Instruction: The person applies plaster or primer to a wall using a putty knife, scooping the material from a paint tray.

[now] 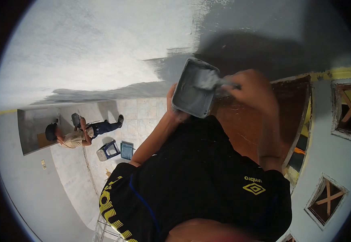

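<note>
My left hand [171,101] is wrapped round the side and underside of a grey rectangular paint tray [183,97], which is tilted in front of my chest. Most of its palm is hidden by the tray. My right hand [250,88], smeared a little by motion, grips the handle of a paintbrush [207,79]. The brush's pale, paint-coated bristles are inside the tray, near its right wall. Just beyond the tray is a wall, part covered in wet-looking dark grey paint [175,66] and part in pale, patchy white [103,44].
At left, another person [80,135] in a cap holds a dark tray. Near them on the tiled floor stand a blue stool [111,150] and a blue-grey container [127,150]. A brown panel [244,121] and a window with crossed slats [349,107] are at right; metal rungs [101,230] show below.
</note>
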Demonstrator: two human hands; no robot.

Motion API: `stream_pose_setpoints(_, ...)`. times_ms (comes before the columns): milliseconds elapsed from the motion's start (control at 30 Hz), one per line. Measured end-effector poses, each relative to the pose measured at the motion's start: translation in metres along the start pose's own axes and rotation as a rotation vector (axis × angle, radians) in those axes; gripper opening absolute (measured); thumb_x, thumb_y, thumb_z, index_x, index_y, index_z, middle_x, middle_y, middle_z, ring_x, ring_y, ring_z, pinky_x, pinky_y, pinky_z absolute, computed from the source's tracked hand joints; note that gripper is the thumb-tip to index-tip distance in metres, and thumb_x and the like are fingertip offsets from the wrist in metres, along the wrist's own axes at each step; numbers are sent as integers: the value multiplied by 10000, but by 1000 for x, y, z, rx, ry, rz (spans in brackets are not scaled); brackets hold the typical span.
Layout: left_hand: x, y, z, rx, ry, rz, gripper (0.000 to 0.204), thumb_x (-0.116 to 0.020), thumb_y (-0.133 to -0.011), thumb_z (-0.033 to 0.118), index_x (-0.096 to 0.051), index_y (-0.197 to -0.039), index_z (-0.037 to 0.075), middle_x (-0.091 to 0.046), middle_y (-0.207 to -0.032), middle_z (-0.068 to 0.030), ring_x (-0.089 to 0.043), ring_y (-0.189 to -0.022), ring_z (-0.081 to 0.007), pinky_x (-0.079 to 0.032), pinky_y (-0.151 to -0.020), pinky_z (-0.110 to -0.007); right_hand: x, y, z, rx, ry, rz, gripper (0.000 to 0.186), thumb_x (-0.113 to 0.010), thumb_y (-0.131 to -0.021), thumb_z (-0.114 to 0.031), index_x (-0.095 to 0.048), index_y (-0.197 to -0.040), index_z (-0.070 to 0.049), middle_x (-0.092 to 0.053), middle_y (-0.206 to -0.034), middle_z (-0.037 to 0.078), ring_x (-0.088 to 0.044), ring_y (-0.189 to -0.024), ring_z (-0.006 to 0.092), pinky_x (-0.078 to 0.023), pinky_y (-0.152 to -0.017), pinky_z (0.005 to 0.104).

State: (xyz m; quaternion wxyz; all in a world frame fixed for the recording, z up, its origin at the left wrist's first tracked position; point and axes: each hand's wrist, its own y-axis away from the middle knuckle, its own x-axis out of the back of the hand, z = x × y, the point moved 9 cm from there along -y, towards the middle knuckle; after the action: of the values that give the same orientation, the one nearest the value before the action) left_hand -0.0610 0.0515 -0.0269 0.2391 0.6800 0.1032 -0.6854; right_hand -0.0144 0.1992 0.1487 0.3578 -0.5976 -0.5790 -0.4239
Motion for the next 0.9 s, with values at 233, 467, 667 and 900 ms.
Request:
stream_pose_setpoints(233,-1,3,-1,31,24,-68,614,-333,-1010,444,-485,-1401,-4,-550,-1385,-199,-560,-1263,-354,-459,-1079,-515,-4,0,7,-64,-203,-293,320,-756,-799,-322,-771,-1039,-112,-723,-875,133,-673,-830,332,-500,-770,430)
stream_pose_setpoints(467,-15,2,4,15,-3,-69,579,-320,-1028,423,-482,-1406,15,-558,-1376,-184,-576,-1241,-344,-484,-1052,-521,11,-4,-5,11,-138,-257,282,-739,-809,-304,-777,-997,-98,-721,-861,140,-674,-836,329,-507,-767,428)
stream_pose_setpoints(667,-21,3,6,14,68,-142,600,-318,-1008,421,-482,-1404,1,-556,-1384,-193,-562,-1261,-351,-453,-1084,-519,5,-18,-22,20,28,-143,285,-739,-801,-325,-777,-966,-96,-715,-897,138,-660,-897,342,-514,-804,437)
stream_pose_setpoints(900,-1,7,4,-11,8,9,596,-322,-1012,421,-488,-1403,4,-564,-1374,-197,-574,-1248,-356,-452,-1086,-519,24,-27,-8,67,39,-38,278,-771,-767,-260,-780,-987,-91,-718,-860,165,-675,-788,353,-506,-737,416)
